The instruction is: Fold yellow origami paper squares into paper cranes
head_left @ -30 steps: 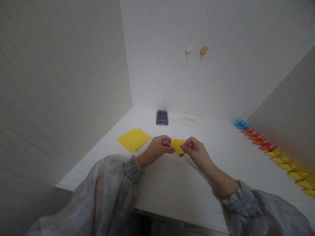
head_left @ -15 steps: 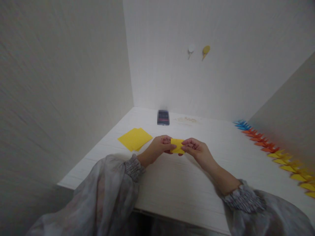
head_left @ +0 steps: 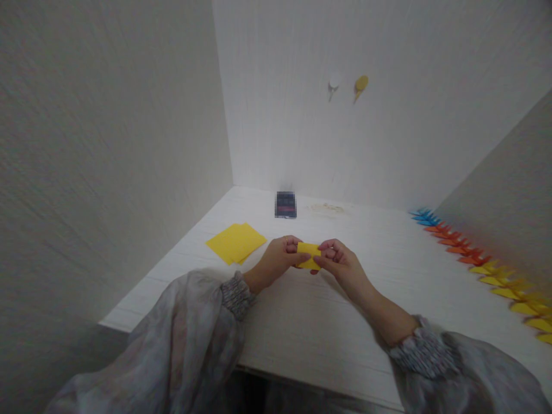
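Observation:
My left hand (head_left: pixel 278 260) and my right hand (head_left: pixel 340 264) both pinch a small folded yellow paper (head_left: pixel 309 255) just above the white table (head_left: pixel 302 322). Each hand's fingers are closed on one end of the paper, left hand on the left end, right hand on the right end. A loose stack of flat yellow paper squares (head_left: pixel 235 242) lies on the table to the left of my left hand.
A row of folded paper pieces (head_left: pixel 483 264), blue, then orange, then yellow, runs along the right wall. A small dark box (head_left: pixel 285 205) stands at the back of the table. Two round pegs (head_left: pixel 346 86) are on the back wall. Walls close in left, back and right.
The hands have drawn slightly closer together and the yellow paper between them looks narrower than a second ago. Both hands stay in the same spot on the table.

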### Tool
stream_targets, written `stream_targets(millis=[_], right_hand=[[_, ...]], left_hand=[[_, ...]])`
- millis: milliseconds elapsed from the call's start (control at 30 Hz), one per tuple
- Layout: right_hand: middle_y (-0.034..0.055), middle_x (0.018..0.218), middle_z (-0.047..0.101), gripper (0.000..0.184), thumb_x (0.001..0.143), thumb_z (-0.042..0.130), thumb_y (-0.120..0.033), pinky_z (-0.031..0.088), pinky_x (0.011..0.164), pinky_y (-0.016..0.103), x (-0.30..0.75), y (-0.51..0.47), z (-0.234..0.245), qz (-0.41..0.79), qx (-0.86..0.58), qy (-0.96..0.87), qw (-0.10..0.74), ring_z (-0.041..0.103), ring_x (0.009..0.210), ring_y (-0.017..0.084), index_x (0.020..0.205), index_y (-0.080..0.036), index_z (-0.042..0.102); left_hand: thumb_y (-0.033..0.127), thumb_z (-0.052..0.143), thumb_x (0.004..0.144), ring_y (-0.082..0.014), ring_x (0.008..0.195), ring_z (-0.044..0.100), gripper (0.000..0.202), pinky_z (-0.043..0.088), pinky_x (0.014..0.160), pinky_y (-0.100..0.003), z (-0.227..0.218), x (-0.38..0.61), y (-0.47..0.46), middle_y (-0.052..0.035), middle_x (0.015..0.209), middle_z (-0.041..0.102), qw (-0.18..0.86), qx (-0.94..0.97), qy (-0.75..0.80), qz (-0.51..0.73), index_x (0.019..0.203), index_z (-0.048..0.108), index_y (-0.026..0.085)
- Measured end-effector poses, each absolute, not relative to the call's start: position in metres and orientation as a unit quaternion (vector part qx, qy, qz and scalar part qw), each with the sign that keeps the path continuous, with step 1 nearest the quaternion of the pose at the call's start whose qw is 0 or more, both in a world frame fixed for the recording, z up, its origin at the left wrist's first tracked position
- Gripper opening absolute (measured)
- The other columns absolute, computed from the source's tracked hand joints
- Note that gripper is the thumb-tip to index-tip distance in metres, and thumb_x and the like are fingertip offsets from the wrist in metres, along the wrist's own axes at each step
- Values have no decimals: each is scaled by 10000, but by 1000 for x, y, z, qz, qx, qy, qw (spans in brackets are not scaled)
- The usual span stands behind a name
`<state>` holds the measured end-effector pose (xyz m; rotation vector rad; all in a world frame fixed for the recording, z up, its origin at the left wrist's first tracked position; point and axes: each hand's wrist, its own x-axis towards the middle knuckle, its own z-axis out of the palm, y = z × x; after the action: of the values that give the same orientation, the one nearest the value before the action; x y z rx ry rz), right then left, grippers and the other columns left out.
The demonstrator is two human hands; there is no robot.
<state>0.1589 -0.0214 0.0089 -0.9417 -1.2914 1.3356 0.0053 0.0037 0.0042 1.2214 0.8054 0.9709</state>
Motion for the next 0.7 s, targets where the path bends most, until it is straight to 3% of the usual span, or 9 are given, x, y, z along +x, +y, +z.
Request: stream_targets(millis=[233,467,700], right_hand=[[-53,559,566,362,618,643,-349,460,497,277,158,-21,8,547,-412,-526,504,572,512,137,865,-214,414],[-32,509,507,267,626,620,-395,367,429,221,159,-20,4,514,-462,-552,467,466,445,84,618,-159,495],[-27,486,518,268,626,622,-404,336,402,221,165,-17,1,465,-492,-565,471,459,416,93,626,-165,501]], left_hand=[[252,703,568,-109,556,590,338,443,503,-200,3,6,2,-2,620,609,628,551,349,425,802,497,123],[233,706,556,-48,454,510,298,435,466,-165,3,8,1,71,486,507,614,565,360,417,747,508,119],[161,729,521,-127,617,615,415,489,562,-236,9,6,0,-44,705,642,702,518,335,357,845,473,121]])
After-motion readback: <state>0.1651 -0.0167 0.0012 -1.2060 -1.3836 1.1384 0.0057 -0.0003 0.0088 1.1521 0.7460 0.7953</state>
